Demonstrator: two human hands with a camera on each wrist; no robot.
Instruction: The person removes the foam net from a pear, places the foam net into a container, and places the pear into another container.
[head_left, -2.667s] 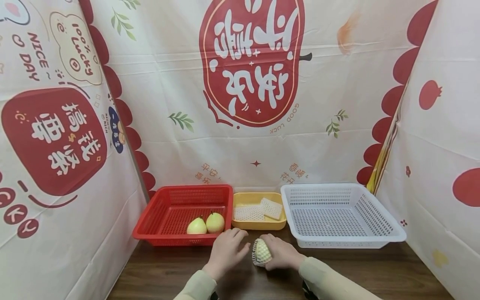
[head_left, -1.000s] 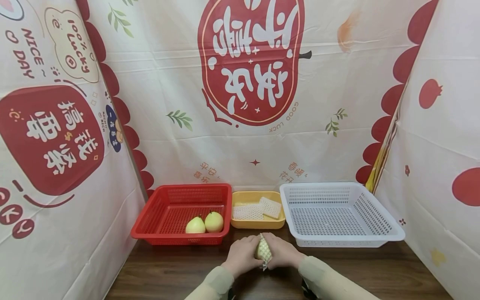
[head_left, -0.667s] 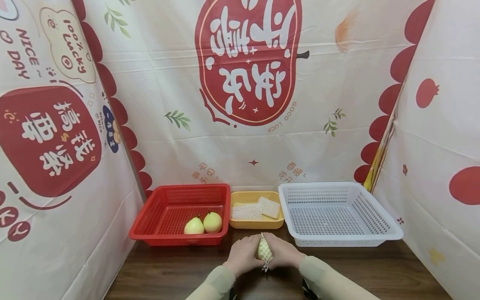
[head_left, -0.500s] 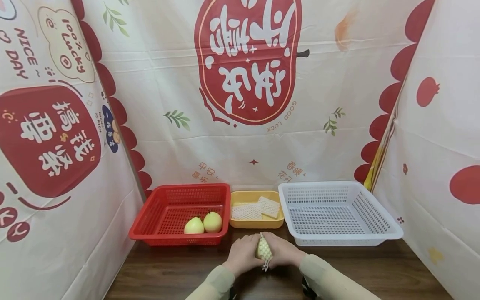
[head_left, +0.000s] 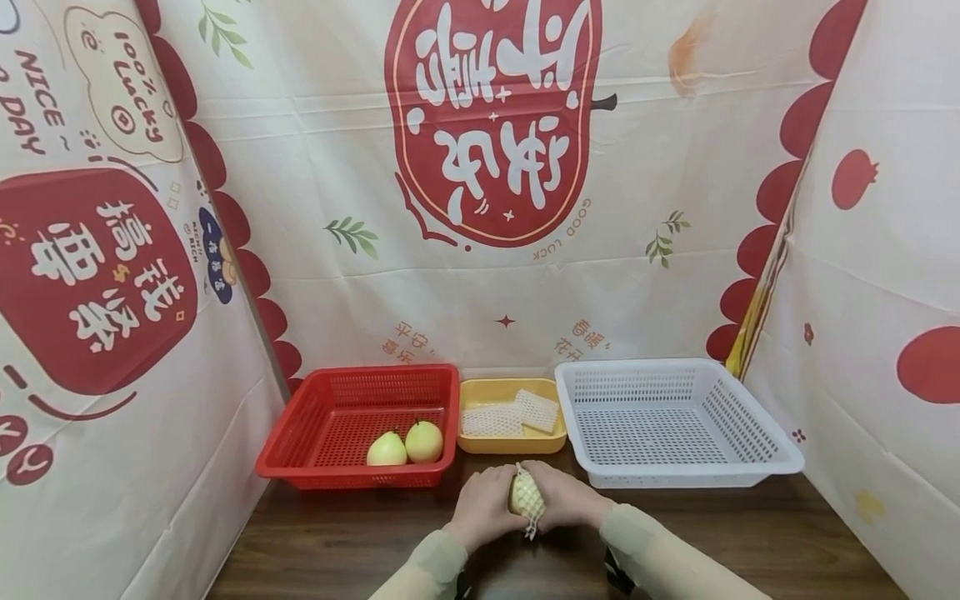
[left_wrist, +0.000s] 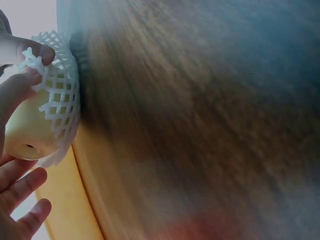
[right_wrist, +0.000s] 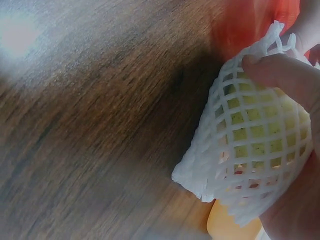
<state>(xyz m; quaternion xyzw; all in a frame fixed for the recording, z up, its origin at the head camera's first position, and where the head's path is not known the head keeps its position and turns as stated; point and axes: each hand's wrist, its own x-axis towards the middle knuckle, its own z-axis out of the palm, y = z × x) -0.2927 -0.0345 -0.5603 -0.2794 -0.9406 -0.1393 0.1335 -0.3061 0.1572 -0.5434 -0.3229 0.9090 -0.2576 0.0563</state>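
Note:
A pale yellow pear (left_wrist: 30, 125) is partly covered by a white foam net (right_wrist: 250, 150). Both hands hold it low over the wooden table, at the middle front in the head view. My left hand (head_left: 486, 504) grips its left side, thumb at the edge of the net and fingers below. In the left wrist view, the pear's bare end shows outside the net on that side. From the right, my right hand (head_left: 566, 500) grips the netted side, its thumb lying over the mesh. Whether the pear touches the table cannot be made out.
A red basket (head_left: 360, 477) with two bare pears (head_left: 405, 446) stands at the left. Beside it is a yellow tray (head_left: 513, 446) containing flat foam nets (head_left: 492, 421). A white basket (head_left: 678, 479) stands at the right. Printed cloth (head_left: 480, 308) hangs behind and on both sides.
My left hand, apart from the pear in the oldest frame, has moved right and taken hold of it. Over the last second the hands barely move; the head view shifts slightly.

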